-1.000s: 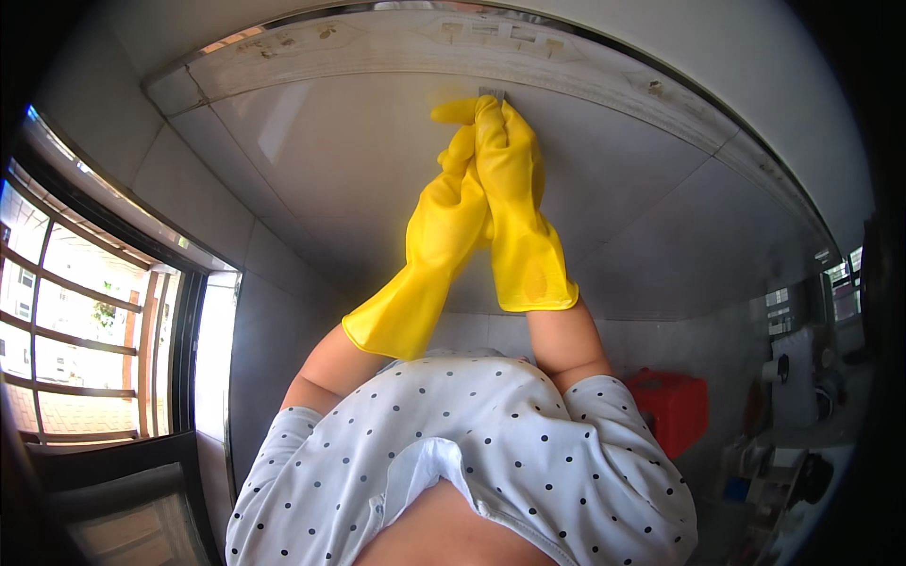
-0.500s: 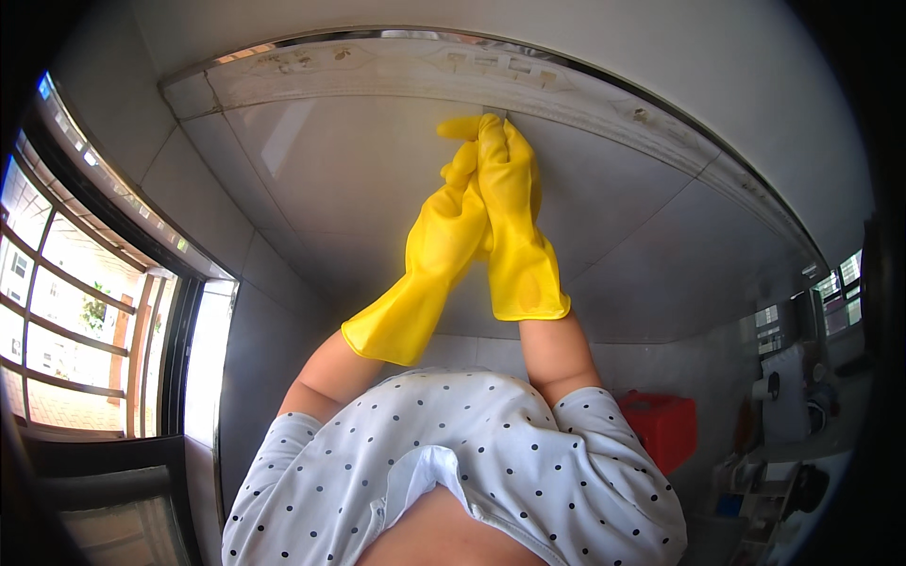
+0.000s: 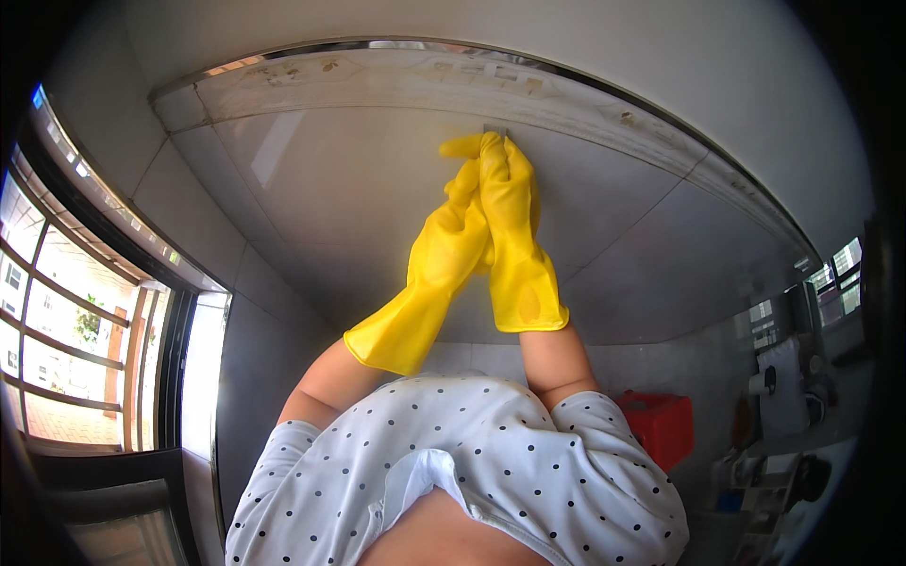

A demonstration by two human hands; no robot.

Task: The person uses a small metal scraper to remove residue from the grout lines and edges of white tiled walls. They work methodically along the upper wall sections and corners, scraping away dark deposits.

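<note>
Gloved hands raised to the ceiling panel.

Left hand (image 3: 462,203) and right hand (image 3: 508,184) in yellow rubber gloves, fingers pressed together on a small grey scraper (image 3: 494,129) against the grey ceiling panel (image 3: 311,189), just below the stained trim (image 3: 377,80).

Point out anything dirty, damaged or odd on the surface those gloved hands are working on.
The pale strip above the grey panel carries brownish stains and flaky patches along its length. Both yellow-gloved hands, left hand and right hand, press near its lower edge.
</note>
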